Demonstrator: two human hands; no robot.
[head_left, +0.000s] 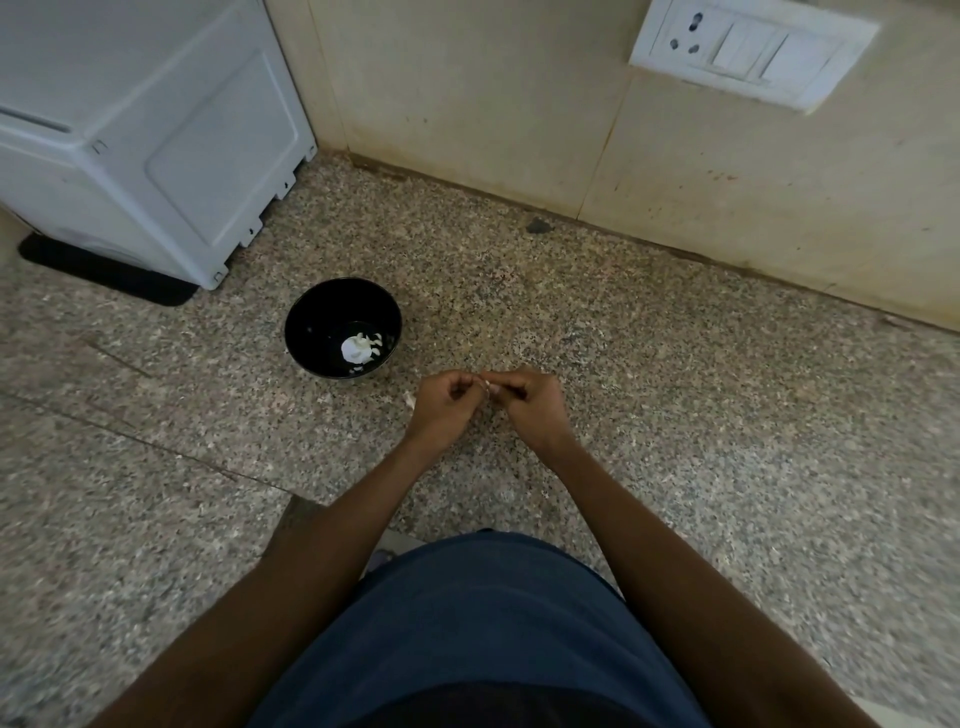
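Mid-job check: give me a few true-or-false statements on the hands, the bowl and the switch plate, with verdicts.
1. The left hand and right hand both pinch a small white piece. True.
2. The black bowl is empty. False: white pieces lie in it.
3. The bowl stands left of the hands, apart from them. True.
4. The switch plate lies on the counter. False: it is mounted on the wall.
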